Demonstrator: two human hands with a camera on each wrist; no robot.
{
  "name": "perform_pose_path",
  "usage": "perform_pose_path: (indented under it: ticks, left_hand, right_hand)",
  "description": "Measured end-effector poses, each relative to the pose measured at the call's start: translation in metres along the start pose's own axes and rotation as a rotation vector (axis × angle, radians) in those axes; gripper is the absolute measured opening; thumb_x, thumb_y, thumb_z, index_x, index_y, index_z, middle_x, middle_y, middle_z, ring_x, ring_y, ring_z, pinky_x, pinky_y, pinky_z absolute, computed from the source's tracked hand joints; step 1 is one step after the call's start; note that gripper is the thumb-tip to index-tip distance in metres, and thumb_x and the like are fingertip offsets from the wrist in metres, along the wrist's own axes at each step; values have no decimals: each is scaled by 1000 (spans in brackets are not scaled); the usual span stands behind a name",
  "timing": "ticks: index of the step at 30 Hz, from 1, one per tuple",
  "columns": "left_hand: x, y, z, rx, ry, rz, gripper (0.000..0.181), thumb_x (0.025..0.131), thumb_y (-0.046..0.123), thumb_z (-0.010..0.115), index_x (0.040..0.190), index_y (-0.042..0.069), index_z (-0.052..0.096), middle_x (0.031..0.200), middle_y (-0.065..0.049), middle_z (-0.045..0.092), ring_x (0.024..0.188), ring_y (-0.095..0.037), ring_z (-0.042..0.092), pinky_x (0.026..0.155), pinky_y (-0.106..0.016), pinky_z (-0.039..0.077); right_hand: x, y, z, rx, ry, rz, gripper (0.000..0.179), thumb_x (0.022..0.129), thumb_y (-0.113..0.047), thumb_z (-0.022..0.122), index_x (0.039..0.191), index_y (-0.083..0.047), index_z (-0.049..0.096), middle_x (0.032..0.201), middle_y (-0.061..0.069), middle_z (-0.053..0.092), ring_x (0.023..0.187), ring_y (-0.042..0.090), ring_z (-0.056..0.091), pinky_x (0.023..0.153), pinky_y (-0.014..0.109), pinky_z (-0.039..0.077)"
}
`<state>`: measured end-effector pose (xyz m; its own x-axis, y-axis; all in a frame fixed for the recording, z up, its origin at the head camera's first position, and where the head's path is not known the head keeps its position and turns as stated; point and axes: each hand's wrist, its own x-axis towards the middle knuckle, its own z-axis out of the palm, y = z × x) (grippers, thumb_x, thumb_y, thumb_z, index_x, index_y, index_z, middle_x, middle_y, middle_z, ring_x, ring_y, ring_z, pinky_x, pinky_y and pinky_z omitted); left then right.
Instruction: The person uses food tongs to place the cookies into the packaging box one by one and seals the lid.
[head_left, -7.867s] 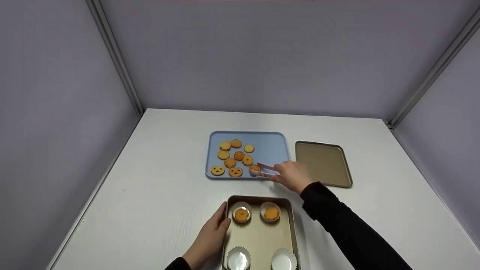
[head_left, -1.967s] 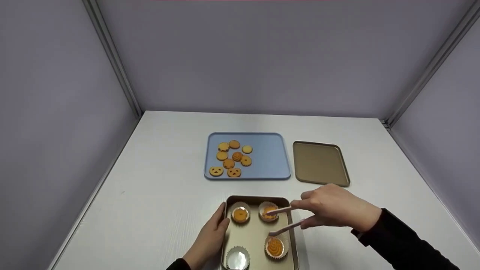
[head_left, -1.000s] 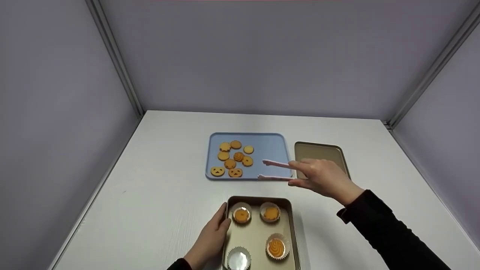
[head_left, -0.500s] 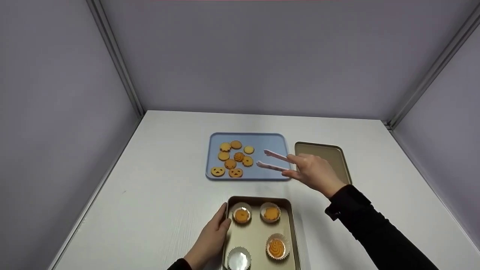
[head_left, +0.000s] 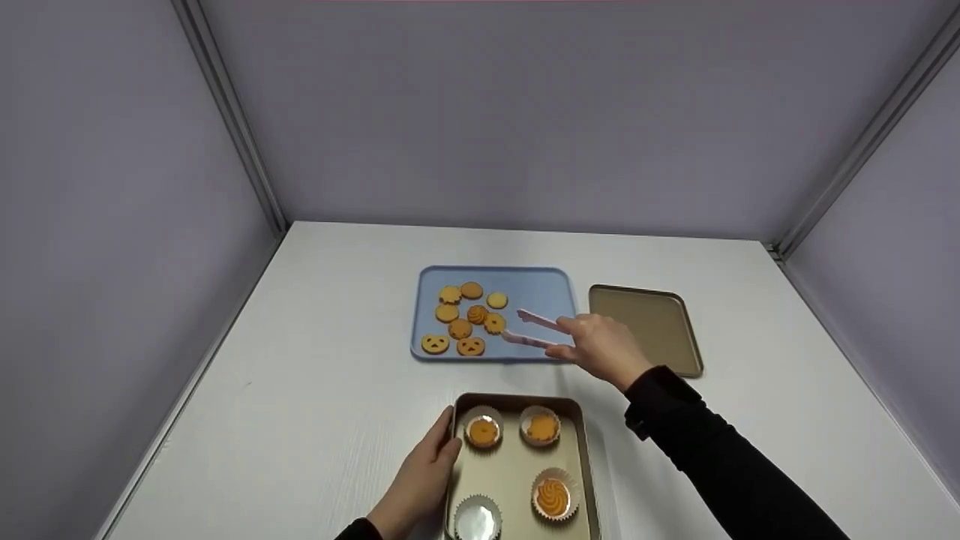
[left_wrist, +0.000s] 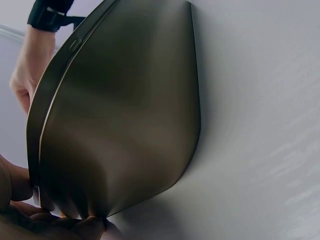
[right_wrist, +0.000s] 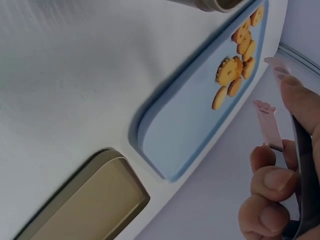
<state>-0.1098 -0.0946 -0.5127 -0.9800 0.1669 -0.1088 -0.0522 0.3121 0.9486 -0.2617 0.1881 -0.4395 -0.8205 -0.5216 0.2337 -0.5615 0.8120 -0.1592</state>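
My left hand [head_left: 420,474] grips the left rim of a gold baking pan [head_left: 510,466]; the left wrist view shows the pan's outer side [left_wrist: 120,115] with fingers pressed to it. Three paper cups in the pan hold cookies, among them a swirl cookie [head_left: 553,498] at the near right. The near-left paper cup [head_left: 478,519] is empty. My right hand [head_left: 604,349] pinches pink tongs [head_left: 529,340], arms spread with nothing between them, over the blue tray [head_left: 541,286]. The tong tips are just right of a flower-shaped cookie [head_left: 494,323].
Several more cookies [head_left: 460,328] are grouped on the blue tray's left half. An empty gold tray [head_left: 646,330] lies to its right, partly behind my right hand. Grey panels [head_left: 480,112] enclose the white table [head_left: 330,337] at the back and sides.
The swirl cookie went from the blue tray into the pan's near-right paper cup. Since then the tongs have come back over the blue tray and moved left toward the cookies. My left hand stayed put.
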Motion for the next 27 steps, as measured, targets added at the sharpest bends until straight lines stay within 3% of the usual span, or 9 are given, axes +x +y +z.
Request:
perform_pose_path:
  ticks: [13, 20, 27]
  left_hand:
    - [0, -1, -1, 6, -2, 1, 58, 109, 16, 46, 160, -3, 25, 162, -29, 27, 149, -49, 25, 122, -62, 21]
    - [0, -1, -1, -8, -6, -20, 59, 109, 17, 46, 161, -1, 23, 163, -29, 26, 150, -48, 24, 123, -62, 20]
    - [-1, -1, 0, 1, -3, -32, 60, 110, 20, 46, 162, 1, 24, 163, -27, 27, 150, -47, 24, 123, -61, 21]
  right_hand:
    - [12, 0, 14, -39, -60, 28, 31, 89, -35, 79, 89, -8, 65, 76, 7, 65, 70, 27, 62, 62, 46, 51]
    - [24, -6, 17, -33, -151, 75, 34, 92, -39, 77, 97, -6, 70, 88, 12, 72, 81, 31, 69, 71, 48, 58]
    - [33, -7, 22, -47, -155, 73, 38, 92, -39, 76, 96, -2, 72, 89, 15, 73, 83, 34, 70, 71, 51, 58]
